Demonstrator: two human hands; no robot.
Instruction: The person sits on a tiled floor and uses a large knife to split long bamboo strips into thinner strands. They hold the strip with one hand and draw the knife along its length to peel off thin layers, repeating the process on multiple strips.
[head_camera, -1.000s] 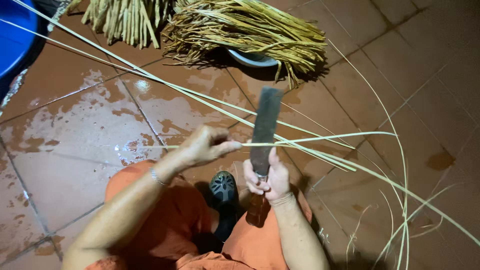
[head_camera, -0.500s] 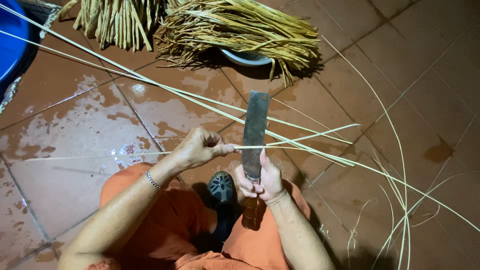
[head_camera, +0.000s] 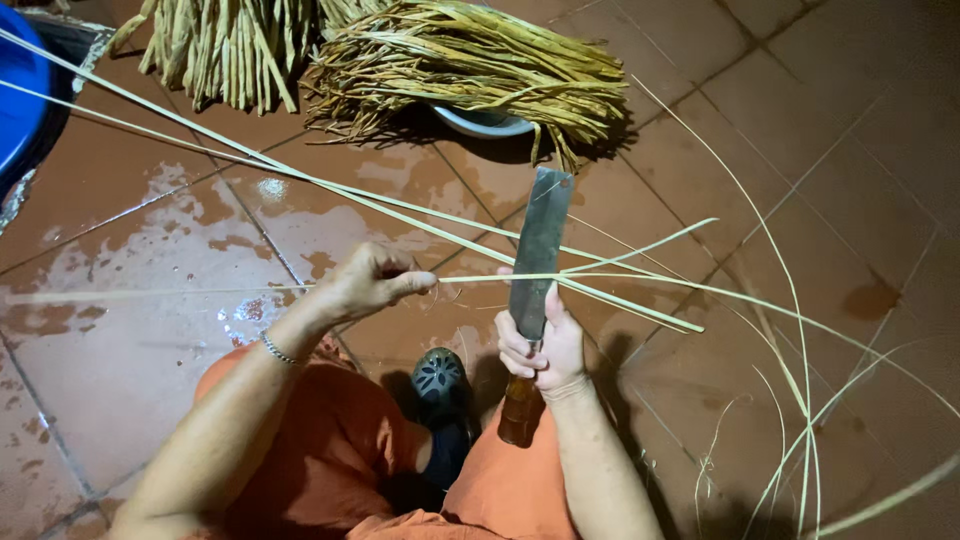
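Observation:
My right hand (head_camera: 545, 348) grips a long flat cleaver (head_camera: 541, 250) by its brown wooden handle, blade pointing away from me. My left hand (head_camera: 368, 280) pinches a thin pale cane strip (head_camera: 620, 278) just left of the blade. The strip runs across the blade's face and out to the right. Several more long pale strips (head_camera: 300, 180) cross the floor from the upper left, passing under my hands. I sit in orange clothes, with a dark shoe (head_camera: 440, 378) between my arms.
Wet red-brown floor tiles (head_camera: 130, 330) lie under everything. A bundle of dried fibre (head_camera: 470, 60) rests over a white bowl (head_camera: 485, 122) at the top, with a second bundle (head_camera: 225, 50) left of it. A blue tub (head_camera: 20, 100) stands at far left. Loose strips (head_camera: 800, 420) curve at right.
My left hand has drawn the strip a little leftward across the blade. The cleaver stays in the same grip, and the view has shifted slightly.

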